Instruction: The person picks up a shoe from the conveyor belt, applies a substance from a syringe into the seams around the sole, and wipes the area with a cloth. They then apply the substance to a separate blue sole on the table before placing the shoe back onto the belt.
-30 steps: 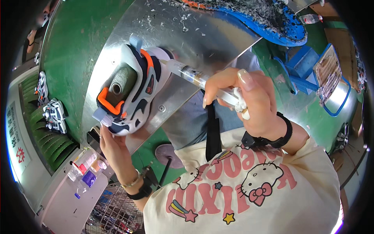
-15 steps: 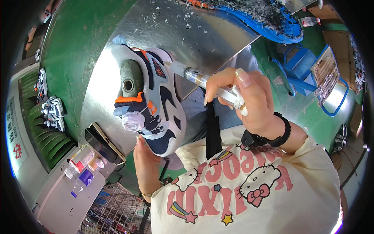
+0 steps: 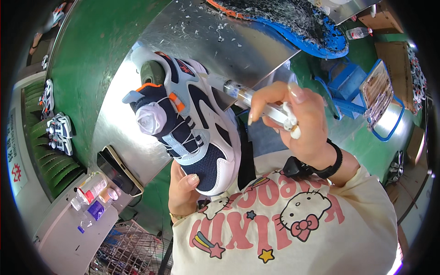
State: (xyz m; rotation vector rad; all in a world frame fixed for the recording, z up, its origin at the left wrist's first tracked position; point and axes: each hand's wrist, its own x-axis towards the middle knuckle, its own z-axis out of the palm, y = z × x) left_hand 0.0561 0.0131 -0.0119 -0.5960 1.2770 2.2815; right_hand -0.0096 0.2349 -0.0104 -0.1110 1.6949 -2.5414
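A navy, white and light-blue sneaker (image 3: 201, 107) with orange accents is tilted in front of me, toe toward my body. My left hand (image 3: 183, 188) grips it at the toe, thumb on the rim and the other fingers hidden underneath. A greyish-green shoe last (image 3: 152, 73) fills its collar, and a white bundled wad (image 3: 153, 118) sits by the tongue. Closed around a clear syringe (image 3: 238, 94) with a white plunger is my right hand (image 3: 295, 119). The syringe's nozzle points at the sole edge near the heel; whether it touches is unclear.
The metal tabletop (image 3: 197, 43) carries white scraps and a large blue-orange tray (image 3: 316, 36) coated in dark residue. At left, a phone (image 3: 120, 170) lies near plastic bottles (image 3: 94, 188), and more sneakers (image 3: 59, 133) stand by a green-slatted rack. A blue chair (image 3: 366, 91) stands at right.
The sneaker has turned so that its laces and toe show more, and its toe has swung right and nearer. My left thumb now shows on the toe. The syringe has shifted slightly right.
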